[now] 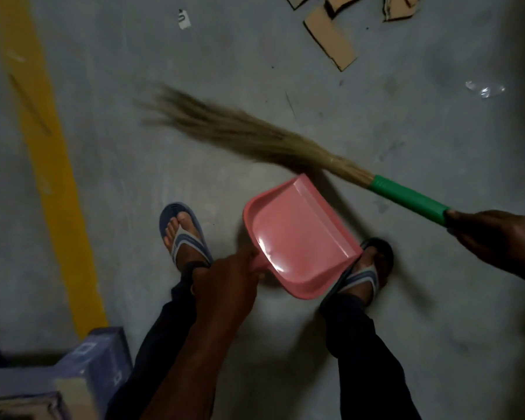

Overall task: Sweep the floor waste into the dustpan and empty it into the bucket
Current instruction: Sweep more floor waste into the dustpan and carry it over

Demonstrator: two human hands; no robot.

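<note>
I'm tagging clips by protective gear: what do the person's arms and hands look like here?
Both the left hand and the right hand are bare, with no gloves. The left forearm shows no sleeve; the right arm is cut off past the wrist. No watch or ring shows in this dim picture.

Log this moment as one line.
left hand grips pink dustpan, empty | right hand grips broom handle | cardboard scraps on floor ahead
</note>
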